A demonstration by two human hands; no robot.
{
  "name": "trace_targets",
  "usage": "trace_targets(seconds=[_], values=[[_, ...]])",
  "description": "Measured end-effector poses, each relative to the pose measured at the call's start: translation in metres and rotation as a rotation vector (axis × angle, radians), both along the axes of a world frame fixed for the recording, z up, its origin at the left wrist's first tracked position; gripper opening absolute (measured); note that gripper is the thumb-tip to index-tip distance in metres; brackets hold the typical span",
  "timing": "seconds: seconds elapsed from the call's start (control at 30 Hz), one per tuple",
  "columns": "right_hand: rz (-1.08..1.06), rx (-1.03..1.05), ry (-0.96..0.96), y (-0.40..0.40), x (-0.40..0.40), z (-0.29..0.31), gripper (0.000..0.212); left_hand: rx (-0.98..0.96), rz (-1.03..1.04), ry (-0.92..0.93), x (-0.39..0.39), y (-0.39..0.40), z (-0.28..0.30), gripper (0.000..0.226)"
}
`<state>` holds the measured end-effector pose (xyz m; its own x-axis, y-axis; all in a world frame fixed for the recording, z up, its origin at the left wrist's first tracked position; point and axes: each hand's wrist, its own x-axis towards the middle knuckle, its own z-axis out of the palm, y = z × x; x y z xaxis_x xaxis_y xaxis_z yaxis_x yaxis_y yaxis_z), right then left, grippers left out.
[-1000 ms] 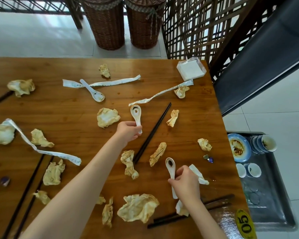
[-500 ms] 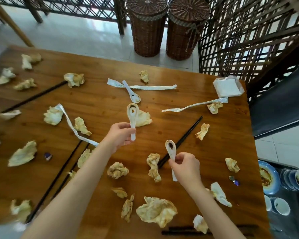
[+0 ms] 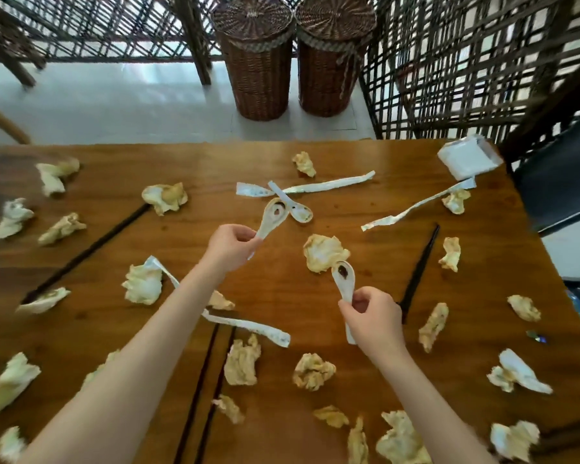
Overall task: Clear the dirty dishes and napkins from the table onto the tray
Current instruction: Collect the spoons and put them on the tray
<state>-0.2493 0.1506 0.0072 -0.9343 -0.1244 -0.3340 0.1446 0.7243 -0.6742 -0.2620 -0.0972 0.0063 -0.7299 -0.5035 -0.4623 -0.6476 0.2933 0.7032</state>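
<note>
Head view shows the left hand (image 3: pixel 230 246) with fingers curled round the handle of a white ceramic soup spoon (image 3: pixel 271 218), bowl lifted clear of the wooden table (image 3: pixel 365 296) and carrying a dark smear of sauce. The right hand (image 3: pixel 370 316) pinches the handle of a second soup spoon (image 3: pixel 343 281) between thumb and fingertips, bowl pointing away, a brown blob of sauce in it.

Just beyond the left hand's spoon a third spoon (image 3: pixel 292 204) lies on the table, resting across a long paper chopstick sleeve (image 3: pixel 329 184). Both hands are occupied, so taking it would probably mean stacking spoons in one grip; glazed ceramic is slick, and a loose pinch could let one slide out and chip on the wood. Either held bowl, if tipped, could drip sauce onto the table or an arm.

Crumpled, stained napkins (image 3: pixel 325 251) lie scattered all over the surface, with black chopsticks (image 3: pixel 417 272) to the right and more near the left edge. Reaching across them, a forearm could sweep napkins or roll chopsticks onto the floor.

The tray is not clearly visible; only a blurred dark shape shows at the right edge past the table, so the carry there likely needs a turn of the body.
</note>
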Motion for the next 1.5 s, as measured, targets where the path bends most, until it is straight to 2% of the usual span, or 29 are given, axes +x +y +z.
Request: trace_targets(seconds=[0.1, 0.23, 0.5, 0.63, 0.83, 1.0, 1.17, 1.3, 1.5], values=[[-0.054, -0.019, 0.007, -0.019, 0.003, -0.003, 0.009, -0.072, -0.108, -0.006, -0.021, -0.011, -0.003, 0.007], [-0.121, -0.102, -0.002, -0.034, 0.000, -0.007, 0.019, -0.199, -0.260, -0.003, -0.048, -0.019, -0.013, 0.012], [-0.153, -0.118, -0.007, -0.035, -0.022, -0.021, 0.017, -0.423, -0.458, 0.014, -0.098, -0.022, -0.036, 0.008], [-0.146, -0.104, -0.003, -0.035, -0.034, -0.026, 0.028, -0.624, -0.561, 0.062, -0.122, -0.031, -0.036, 0.008], [-0.152, -0.142, -0.005, -0.039, -0.042, -0.024, 0.026, -0.880, -0.698, 0.048, -0.147, -0.035, -0.036, 0.008], [-0.152, -0.137, -0.006, -0.038, -0.045, -0.021, 0.019, -0.934, -0.801, -0.050, -0.157, -0.033, -0.034, 0.013], [-0.155, -0.109, 0.008, -0.033, -0.047, -0.021, 0.020, -0.952, -0.813, 0.024, -0.155, -0.030, -0.036, 0.021], [-0.165, -0.095, 0.011, -0.033, -0.047, -0.022, 0.016, -0.916, -0.878, 0.056, -0.154, -0.026, -0.039, 0.040], [-0.169, -0.089, 0.007, -0.033, -0.046, -0.025, 0.014, -1.005, -1.057, -0.119, -0.154, -0.020, -0.043, 0.041]])
